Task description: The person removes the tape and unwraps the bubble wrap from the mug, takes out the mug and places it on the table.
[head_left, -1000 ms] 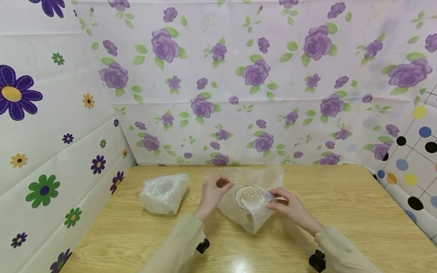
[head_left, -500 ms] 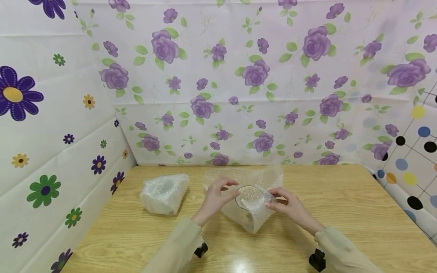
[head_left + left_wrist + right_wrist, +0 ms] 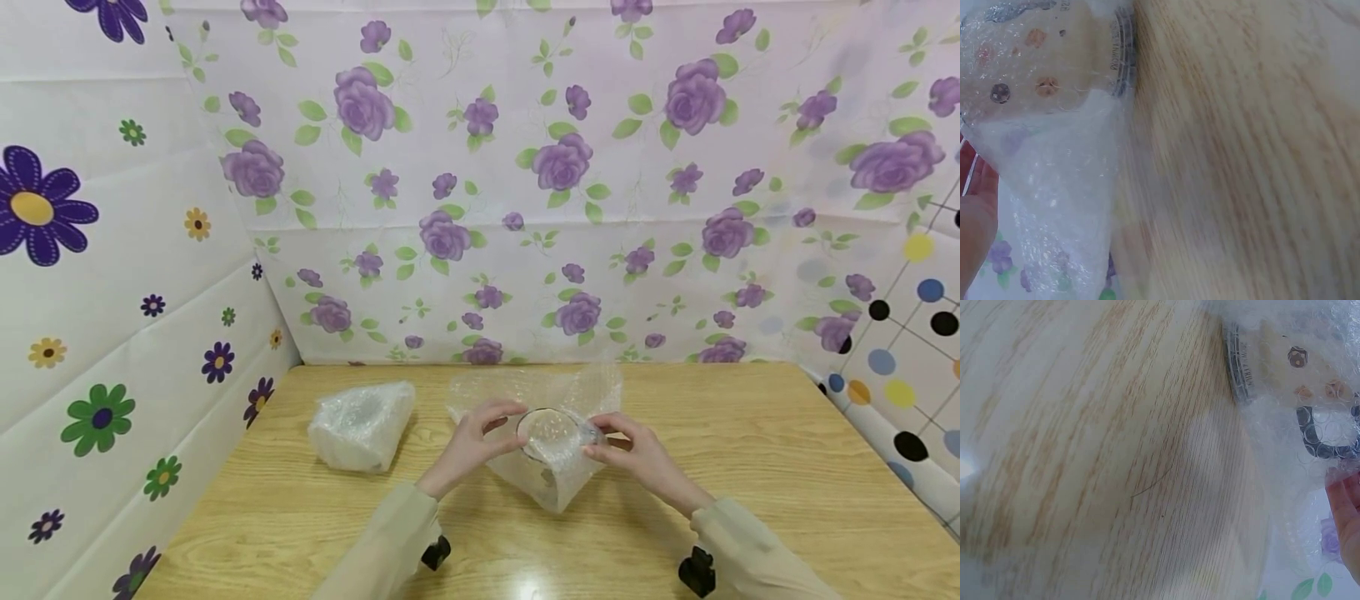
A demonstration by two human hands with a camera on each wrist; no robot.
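Observation:
A mug (image 3: 547,427) stands upright on a sheet of bubble wrap (image 3: 551,487), part of which is folded over its right side. Small printed faces and dark lettering near its base show through the film in the left wrist view. My left hand (image 3: 480,437) curves its thumb and fingers around the left side of the mug's rim. My right hand (image 3: 630,454) pinches the bubble wrap at the mug's right, next to the dark handle (image 3: 1329,453) seen through the film. Most of both hands falls outside the wrist views.
A second bundle (image 3: 360,427), fully covered in bubble wrap, lies to the left on the wooden table (image 3: 750,442). Behind the table hangs a flowered cloth (image 3: 465,192), and patterned cloths enclose both sides. The unfolded wrap spreads behind the mug toward the back edge.
My left hand has moved right and down from the left part of the wrap to the mug's rim, and its fingers have spread apart. The right hand has stayed in place.

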